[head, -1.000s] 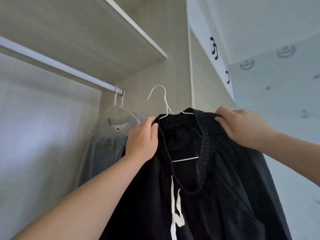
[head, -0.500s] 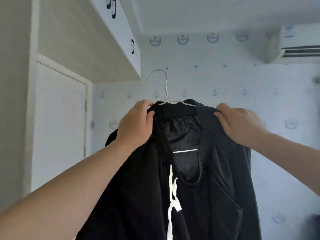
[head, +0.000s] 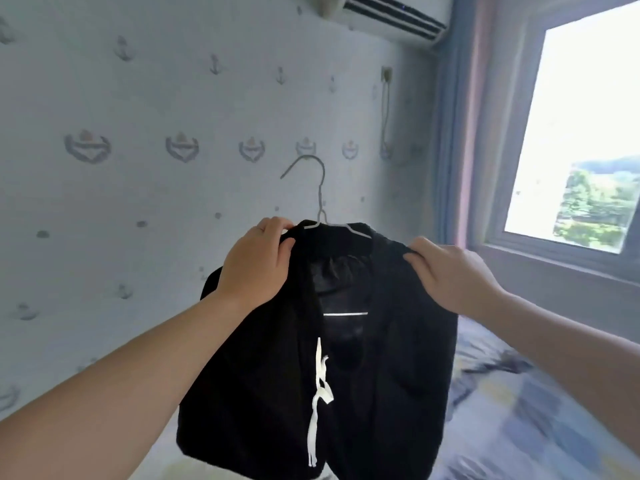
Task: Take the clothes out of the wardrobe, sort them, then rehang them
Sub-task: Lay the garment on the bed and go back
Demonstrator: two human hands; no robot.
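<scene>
A pair of black shorts [head: 263, 393] with a white drawstring [head: 320, 393] hangs on a thin white wire hanger [head: 320, 202], held up in front of me. My left hand [head: 254, 265] grips the left end of the waistband over the hanger's shoulder. My right hand [head: 450, 271] pinches the right end of the waistband. The hanger's hook points up and left, free of any rail. The wardrobe is out of view.
A bed [head: 519, 410] with a blue patterned cover lies below and to the right. A wall with anchor-print wallpaper [head: 138, 150] stands ahead, an air conditioner [head: 391, 15] high on it. A window [head: 581, 133] with a curtain [head: 460, 116] is at the right.
I have turned right, away from the wardrobe, carrying the shorts on the hanger in both hands. The rail and cabinet doors have left view; bed and window have come in.
</scene>
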